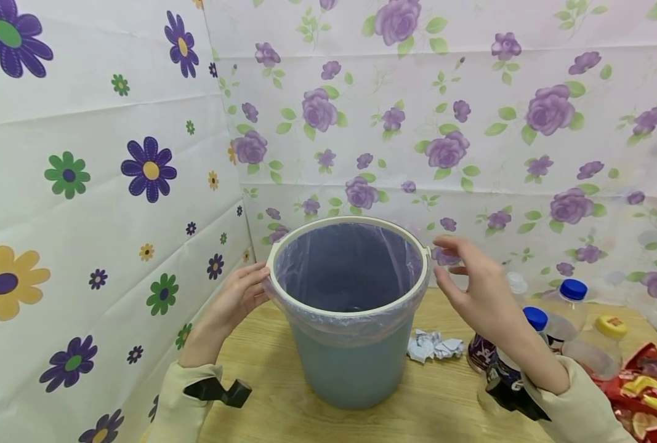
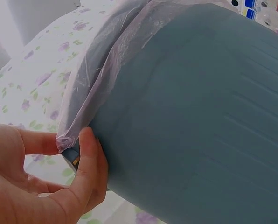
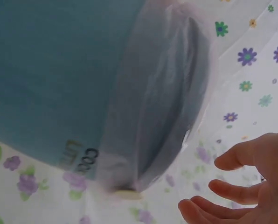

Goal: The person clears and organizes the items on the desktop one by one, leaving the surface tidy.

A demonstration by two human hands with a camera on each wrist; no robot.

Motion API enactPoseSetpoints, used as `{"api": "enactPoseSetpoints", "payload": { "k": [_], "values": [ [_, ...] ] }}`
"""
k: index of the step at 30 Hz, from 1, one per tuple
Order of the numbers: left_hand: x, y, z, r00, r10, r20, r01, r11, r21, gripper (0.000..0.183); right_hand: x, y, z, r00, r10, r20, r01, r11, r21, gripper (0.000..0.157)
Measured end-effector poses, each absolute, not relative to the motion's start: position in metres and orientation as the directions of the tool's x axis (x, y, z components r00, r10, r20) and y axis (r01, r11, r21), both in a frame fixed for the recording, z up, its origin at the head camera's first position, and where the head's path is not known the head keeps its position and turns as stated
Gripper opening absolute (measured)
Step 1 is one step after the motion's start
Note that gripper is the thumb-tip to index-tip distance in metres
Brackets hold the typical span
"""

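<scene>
A blue-grey trash bin (image 1: 353, 363) stands upright, its cream rim ring (image 1: 356, 316) in place at the mouth. A translucent pinkish bin liner (image 1: 334, 332) lines it and folds down outside the rim. At the left side of the rim, my left hand (image 1: 238, 299) holds the bin's edge between thumb and fingers. The left wrist view shows that hand (image 2: 59, 182) around a small lug, where the liner's edge (image 2: 69, 140) ends. My right hand (image 1: 480, 286) hovers just off the rim's right side, fingers spread and loosely bent, with a gap from the liner in the right wrist view.
Crumpled white paper (image 1: 433, 346) lies right of the bin. Several plastic bottles, one with a yellow cap (image 1: 611, 327), stand under and beyond the right forearm. Red snack wrappers (image 1: 646, 394) lie at the far right. Flowered sheets cover the walls behind and at left.
</scene>
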State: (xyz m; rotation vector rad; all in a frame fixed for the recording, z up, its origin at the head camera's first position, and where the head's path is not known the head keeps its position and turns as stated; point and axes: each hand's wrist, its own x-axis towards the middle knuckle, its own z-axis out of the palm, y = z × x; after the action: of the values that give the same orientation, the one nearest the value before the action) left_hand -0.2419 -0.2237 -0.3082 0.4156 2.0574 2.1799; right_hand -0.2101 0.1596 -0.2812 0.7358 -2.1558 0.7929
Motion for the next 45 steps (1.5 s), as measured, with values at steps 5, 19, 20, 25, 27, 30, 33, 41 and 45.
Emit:
{"api": "enactPoseSetpoints", "payload": {
  "k": [5,19,20,25,27,30,33,41,45],
  "values": [
    [-0.242,-0.223,-0.307,-0.966,0.241,0.095,0.085,-0.05,0.995,0.057,-0.214,0.169,-0.296,-0.631,-0.199,0.75,-0.635,0.689,-0.35,0.038],
    [-0.243,-0.22,-0.303,-0.986,0.168,0.009,0.02,0.06,0.998,0.069,-0.234,0.177,-0.352,-0.84,-0.159,0.519,-0.429,0.78,-0.455,0.033],
    [-0.244,-0.22,-0.304,-0.986,0.167,0.007,0.018,0.063,0.998,0.069,-0.236,0.177,-0.356,-0.84,-0.162,0.518,-0.427,0.785,-0.448,0.032],
    [-0.244,-0.22,-0.305,-0.987,0.162,0.013,0.024,0.067,0.997,0.066,-0.243,0.175,-0.374,-0.852,-0.166,0.496,-0.4,0.818,-0.414,0.027],
    [-0.244,-0.219,-0.305,-0.987,0.16,0.015,0.026,0.066,0.997,0.065,-0.245,0.175,-0.38,-0.867,-0.169,0.469,-0.387,0.822,-0.419,0.028],
    [-0.243,-0.22,-0.306,-0.987,0.158,0.017,0.027,0.062,0.998,0.064,-0.247,0.173,-0.388,-0.893,-0.173,0.414,-0.361,0.826,-0.432,0.029],
    [-0.243,-0.22,-0.306,-0.987,0.16,0.025,0.035,0.057,0.998,0.064,-0.248,0.171,-0.397,-0.904,-0.185,0.385,-0.353,0.832,-0.429,0.03],
    [-0.245,-0.22,-0.308,-0.986,0.162,0.036,0.046,0.06,0.997,0.061,-0.255,0.168,-0.419,-0.893,-0.261,0.367,-0.397,0.842,-0.366,0.029],
    [-0.245,-0.22,-0.309,-0.985,0.168,0.041,0.05,0.05,0.998,0.059,-0.26,0.165,-0.43,-0.891,-0.334,0.308,-0.433,0.83,-0.352,0.032]
  ]
}}
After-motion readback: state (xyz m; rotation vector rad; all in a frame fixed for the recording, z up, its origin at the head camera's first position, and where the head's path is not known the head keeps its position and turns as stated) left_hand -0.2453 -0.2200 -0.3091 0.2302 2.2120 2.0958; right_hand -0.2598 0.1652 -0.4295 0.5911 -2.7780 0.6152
